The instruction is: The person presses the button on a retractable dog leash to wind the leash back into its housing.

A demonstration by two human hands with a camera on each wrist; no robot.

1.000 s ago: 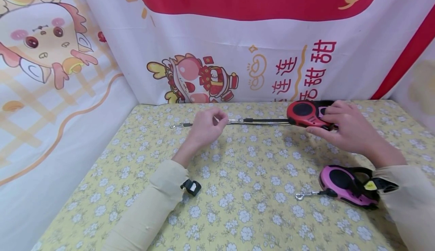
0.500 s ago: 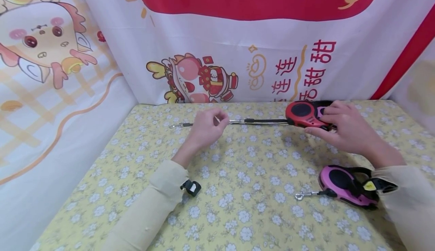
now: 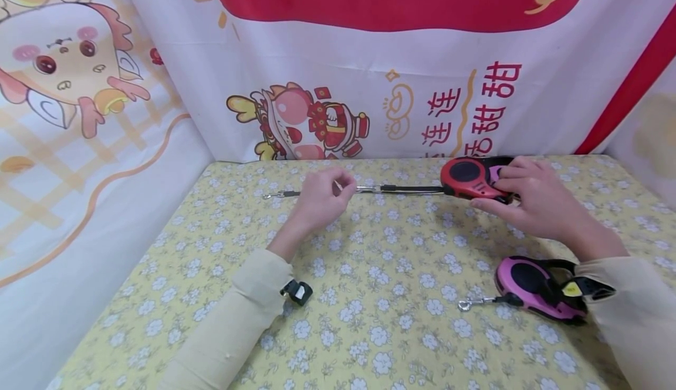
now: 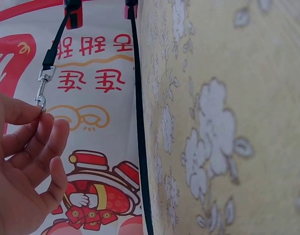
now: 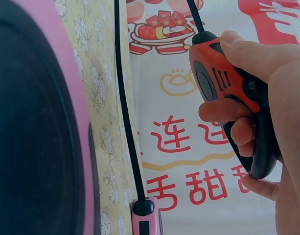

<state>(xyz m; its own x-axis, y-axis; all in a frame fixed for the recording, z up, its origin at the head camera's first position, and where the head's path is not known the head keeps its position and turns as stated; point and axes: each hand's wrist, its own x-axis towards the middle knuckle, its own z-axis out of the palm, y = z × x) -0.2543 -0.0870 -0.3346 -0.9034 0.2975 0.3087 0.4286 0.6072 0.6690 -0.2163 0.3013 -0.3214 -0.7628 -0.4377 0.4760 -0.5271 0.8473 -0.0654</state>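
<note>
My left hand [image 3: 319, 199] pinches the end of a silver snap clip [image 4: 41, 90] between thumb and fingertips. A black strap joins that clip to a red and black retractable dog leash [image 3: 467, 171], held in my right hand [image 3: 538, 202]. The right fingers curl round its black handle, with the thumb on the casing, in the right wrist view. Behind the red leash lies a pink retractable leash [image 5: 152, 218], mostly hidden in the head view. Its black strap [image 5: 124, 98] runs out along the table to a metal clip [image 3: 269, 196] left of my left hand.
A second pink retractable leash [image 3: 520, 278] lies nearer, beside my right forearm, its short silver clip [image 3: 472, 303] pointing left. Yellow floral cloth [image 3: 380, 331] covers the table. A printed white curtain [image 3: 401, 56] hangs at the back edge.
My right hand has shifted slightly left with the red leash, and the strap between it and the clip looks shorter. The left hand keeps its pinch, almost still.
</note>
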